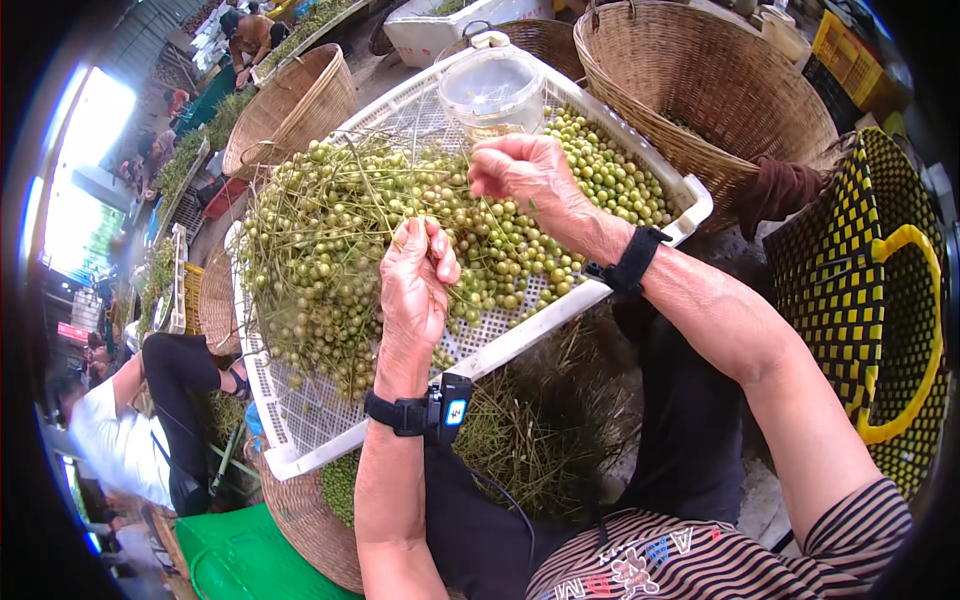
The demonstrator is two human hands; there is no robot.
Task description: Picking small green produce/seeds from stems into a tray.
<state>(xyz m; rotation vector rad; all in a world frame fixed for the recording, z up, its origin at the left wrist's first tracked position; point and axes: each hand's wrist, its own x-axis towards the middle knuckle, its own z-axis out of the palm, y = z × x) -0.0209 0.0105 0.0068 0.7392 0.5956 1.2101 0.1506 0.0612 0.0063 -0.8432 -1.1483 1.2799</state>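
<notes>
My left hand [415, 285] is closed in a pinch, with thin stems running to its fingertips. My right hand [540, 185] is raised a little farther right, its fingers curled together; whatever they hold is hidden. Below both hands, a white mesh tray [285, 461] carries a heap of small round yellow-green fruits [330, 240]. On the left, many fruits are still attached to tangled stems; loose fruits [615, 180] spread over the right side. Close beyond my right hand, a clear round plastic tub [490, 90] stands in the tray.
Wicker baskets [700, 70] stand behind the tray and at its far left [290, 110]. A black-and-yellow woven basket [830, 290] is at my right. Cut stems [530, 430] lie below the tray. A green bag [250, 555] lies lower left, and a person in white [120, 440] sits nearby.
</notes>
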